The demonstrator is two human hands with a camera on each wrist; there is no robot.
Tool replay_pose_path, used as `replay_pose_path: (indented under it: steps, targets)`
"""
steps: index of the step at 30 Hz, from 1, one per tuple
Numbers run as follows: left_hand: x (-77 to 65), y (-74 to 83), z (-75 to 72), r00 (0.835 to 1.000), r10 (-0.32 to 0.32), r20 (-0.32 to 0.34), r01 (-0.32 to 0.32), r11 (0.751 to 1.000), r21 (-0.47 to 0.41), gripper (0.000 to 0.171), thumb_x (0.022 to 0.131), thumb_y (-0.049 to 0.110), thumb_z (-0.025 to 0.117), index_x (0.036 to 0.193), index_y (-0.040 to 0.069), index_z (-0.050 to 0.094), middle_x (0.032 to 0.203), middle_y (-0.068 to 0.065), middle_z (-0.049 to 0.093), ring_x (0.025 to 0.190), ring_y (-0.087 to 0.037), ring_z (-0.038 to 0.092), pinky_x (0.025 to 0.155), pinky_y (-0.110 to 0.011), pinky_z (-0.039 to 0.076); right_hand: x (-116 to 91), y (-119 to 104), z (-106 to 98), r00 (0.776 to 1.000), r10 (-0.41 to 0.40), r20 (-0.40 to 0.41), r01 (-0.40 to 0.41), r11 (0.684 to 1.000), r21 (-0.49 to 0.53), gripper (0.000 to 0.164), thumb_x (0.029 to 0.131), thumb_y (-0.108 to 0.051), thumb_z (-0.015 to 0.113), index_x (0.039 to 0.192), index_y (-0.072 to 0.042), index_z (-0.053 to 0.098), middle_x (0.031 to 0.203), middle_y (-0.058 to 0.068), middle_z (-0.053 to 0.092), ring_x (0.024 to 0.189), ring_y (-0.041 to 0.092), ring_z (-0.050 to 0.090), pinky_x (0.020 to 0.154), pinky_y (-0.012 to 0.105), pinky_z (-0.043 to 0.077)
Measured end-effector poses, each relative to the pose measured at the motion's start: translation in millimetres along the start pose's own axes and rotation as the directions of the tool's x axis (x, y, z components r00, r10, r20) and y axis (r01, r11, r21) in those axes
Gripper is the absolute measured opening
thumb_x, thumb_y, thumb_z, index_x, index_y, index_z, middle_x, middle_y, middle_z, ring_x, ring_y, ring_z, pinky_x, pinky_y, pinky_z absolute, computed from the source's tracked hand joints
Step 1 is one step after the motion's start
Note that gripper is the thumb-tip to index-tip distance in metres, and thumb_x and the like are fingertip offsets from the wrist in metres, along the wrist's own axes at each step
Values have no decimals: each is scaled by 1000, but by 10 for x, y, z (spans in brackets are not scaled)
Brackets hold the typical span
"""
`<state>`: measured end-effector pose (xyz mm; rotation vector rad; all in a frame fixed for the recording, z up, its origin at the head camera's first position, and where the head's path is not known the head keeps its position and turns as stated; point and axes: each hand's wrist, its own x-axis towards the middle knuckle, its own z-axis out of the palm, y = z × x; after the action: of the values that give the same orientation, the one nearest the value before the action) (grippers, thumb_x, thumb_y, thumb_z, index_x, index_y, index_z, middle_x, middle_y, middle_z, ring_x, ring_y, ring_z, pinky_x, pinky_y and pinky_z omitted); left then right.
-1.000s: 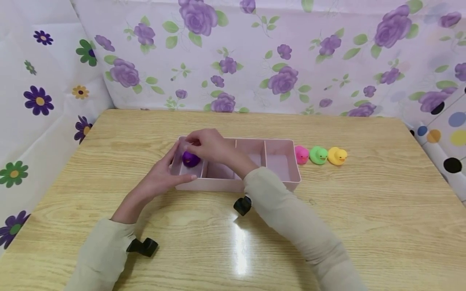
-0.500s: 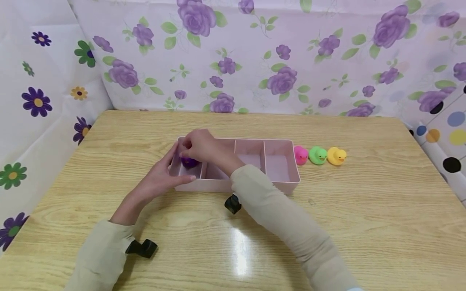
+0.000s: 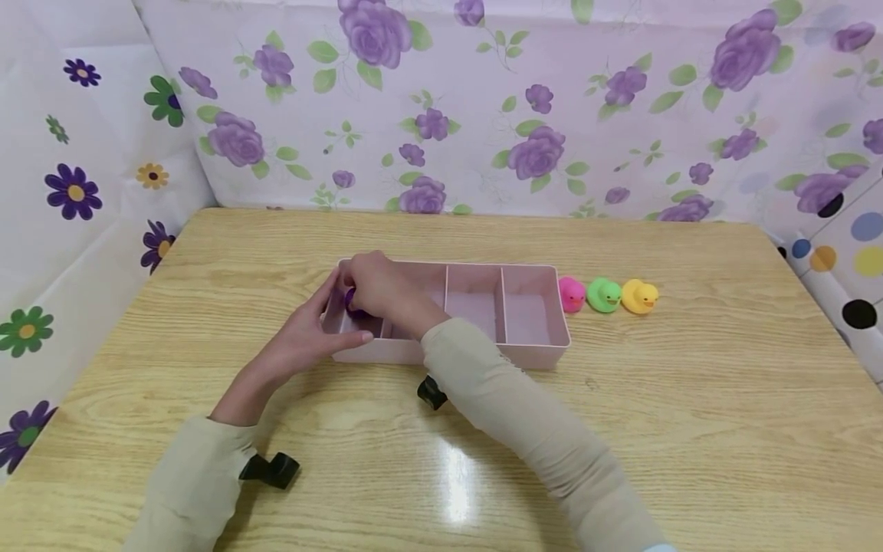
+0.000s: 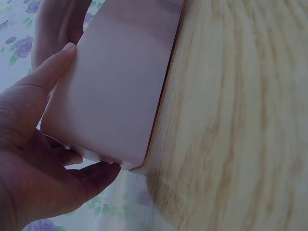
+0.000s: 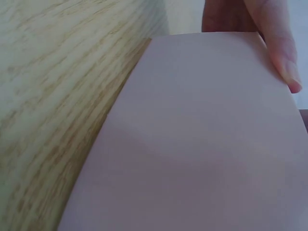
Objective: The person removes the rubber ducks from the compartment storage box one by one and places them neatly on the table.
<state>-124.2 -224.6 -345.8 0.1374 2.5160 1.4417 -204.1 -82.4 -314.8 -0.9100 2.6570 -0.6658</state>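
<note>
A pink box (image 3: 393, 353) with several compartments in a row stands on the table. My left hand (image 3: 300, 341) grips its left end, the thumb on the front rim and the fingers against the end wall. In the left wrist view those fingers (image 4: 98, 178) press the box's end (image 4: 108, 86). Inside the leftmost compartment my right hand (image 3: 386, 287) holds a purple toy duck (image 3: 352, 303), mostly hidden under the fingers. The right wrist view is filled by the box's front wall (image 5: 192, 130), with the left thumb (image 5: 281, 57) over its rim.
Right of the box, a pink duck (image 3: 572, 294), a green duck (image 3: 604, 295) and a yellow duck (image 3: 639, 297) stand in a row, the pink one close against the box wall. A flowered sheet (image 3: 476, 115) hangs behind the wooden table (image 3: 655, 399).
My right hand has moved slightly left and down into the leftmost compartment, covering more of the purple duck. The left hand and the box stay put.
</note>
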Motion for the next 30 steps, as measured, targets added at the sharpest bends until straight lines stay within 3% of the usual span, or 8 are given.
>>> replay_pose_path:
  steps: [11, 20, 30]
  targets:
    - [13, -1, 0, 1000, 7, 0, -7, 1000, -4, 111, 87, 31, 79, 161, 20, -2, 166, -13, 4, 151, -33, 6, 119, -56, 12, -19, 45, 16, 993, -107, -53, 106, 994, -8, 10, 86, 2, 70, 92, -2, 77, 91, 5, 72, 79, 14, 56, 67, 20, 44]
    - [10, -14, -6, 1000, 26, 6, -26, 1000, -14, 110, 87, 29, 79, 161, 19, -1, 166, -12, 5, 151, -33, 7, 119, -57, 12, -66, 40, 13, 982, -188, -32, 188, 982, -26, 8, 87, 3, 69, 89, -1, 75, 94, 8, 69, 76, 14, 55, 65, 19, 42]
    - [8, -23, -8, 999, 46, 8, -46, 998, -31, 108, 88, 25, 78, 162, 22, -1, 166, -11, 7, 151, -31, 8, 119, -56, 12, -106, -1, -13, 981, -192, 1, 192, 981, -3, 11, 87, -1, 70, 94, -4, 77, 103, 7, 67, 82, 14, 60, 69, 19, 47]
